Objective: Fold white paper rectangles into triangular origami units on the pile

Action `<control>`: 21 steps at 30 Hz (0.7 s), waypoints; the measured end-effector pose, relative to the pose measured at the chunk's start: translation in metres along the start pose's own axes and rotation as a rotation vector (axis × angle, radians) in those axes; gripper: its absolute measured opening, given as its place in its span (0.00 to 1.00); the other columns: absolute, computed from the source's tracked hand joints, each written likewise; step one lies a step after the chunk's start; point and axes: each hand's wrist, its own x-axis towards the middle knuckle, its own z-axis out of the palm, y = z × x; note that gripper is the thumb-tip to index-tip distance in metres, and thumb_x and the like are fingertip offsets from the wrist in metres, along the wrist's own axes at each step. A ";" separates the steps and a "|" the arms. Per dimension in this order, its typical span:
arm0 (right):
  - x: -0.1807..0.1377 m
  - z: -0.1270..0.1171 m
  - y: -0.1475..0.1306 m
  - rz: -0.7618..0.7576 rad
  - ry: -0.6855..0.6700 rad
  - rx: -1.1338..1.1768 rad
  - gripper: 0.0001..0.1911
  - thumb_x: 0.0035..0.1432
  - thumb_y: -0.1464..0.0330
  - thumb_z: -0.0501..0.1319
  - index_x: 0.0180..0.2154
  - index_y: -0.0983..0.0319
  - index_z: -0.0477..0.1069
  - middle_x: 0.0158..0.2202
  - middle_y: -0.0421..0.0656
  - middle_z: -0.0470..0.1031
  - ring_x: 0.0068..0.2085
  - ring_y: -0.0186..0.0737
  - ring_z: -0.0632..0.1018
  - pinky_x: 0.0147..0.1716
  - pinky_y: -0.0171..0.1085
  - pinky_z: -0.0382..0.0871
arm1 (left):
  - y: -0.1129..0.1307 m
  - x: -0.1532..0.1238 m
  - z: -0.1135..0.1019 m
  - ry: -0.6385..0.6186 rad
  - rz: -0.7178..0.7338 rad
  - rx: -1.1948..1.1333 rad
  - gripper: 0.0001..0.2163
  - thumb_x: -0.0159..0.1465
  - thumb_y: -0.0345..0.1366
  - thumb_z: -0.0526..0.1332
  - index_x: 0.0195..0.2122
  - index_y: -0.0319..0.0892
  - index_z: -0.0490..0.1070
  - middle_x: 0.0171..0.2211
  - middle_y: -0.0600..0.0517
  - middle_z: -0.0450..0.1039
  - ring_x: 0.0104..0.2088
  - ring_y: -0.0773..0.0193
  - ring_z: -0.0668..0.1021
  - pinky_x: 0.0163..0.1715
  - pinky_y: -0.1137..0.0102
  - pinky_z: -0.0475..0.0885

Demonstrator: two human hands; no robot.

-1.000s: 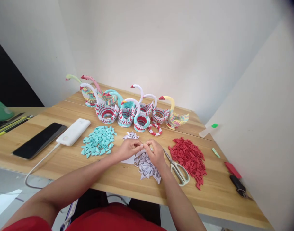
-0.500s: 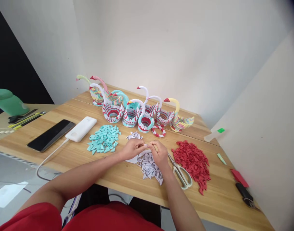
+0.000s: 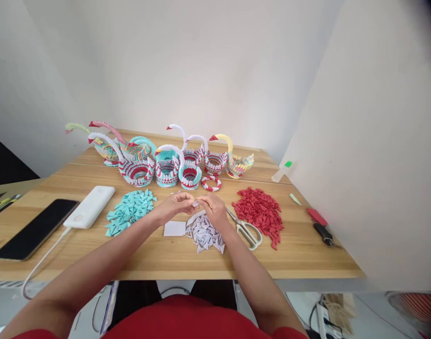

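Note:
A small piece of white paper (image 3: 196,203) is pinched between my two hands, above the middle of the table. My left hand (image 3: 174,207) holds its left side with closed fingers, and my right hand (image 3: 214,210) grips it from the right. Just below lies a pile of folded white paper triangles (image 3: 205,235), partly behind my right wrist. Flat white paper slips (image 3: 174,229) rest to the left of that pile. Turquoise folded triangles (image 3: 130,211) are heaped left of my left hand, and red folded triangles (image 3: 259,212) lie to the right.
Scissors (image 3: 249,234) lie between the white and red piles. Several folded-paper swans (image 3: 137,170) stand along the back, with a red-and-white paper ring (image 3: 211,183) in front. At left are a phone (image 3: 35,230) and a white power bank (image 3: 90,207) with a cable. A black-handled cutter (image 3: 323,234) lies at right.
My view has turned to the right, so everything on the table appears shifted left. Both hands stay together on the small white paper, whose flap now shows more plainly.

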 end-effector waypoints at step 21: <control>0.002 0.004 0.005 -0.102 0.040 -0.104 0.06 0.61 0.71 0.57 0.37 0.58 0.73 0.37 0.44 0.75 0.41 0.41 0.74 0.44 0.43 0.67 | -0.025 0.009 0.001 0.228 0.092 -0.164 0.17 0.52 0.38 0.70 0.39 0.38 0.69 0.31 0.49 0.76 0.32 0.65 0.78 0.38 0.69 0.70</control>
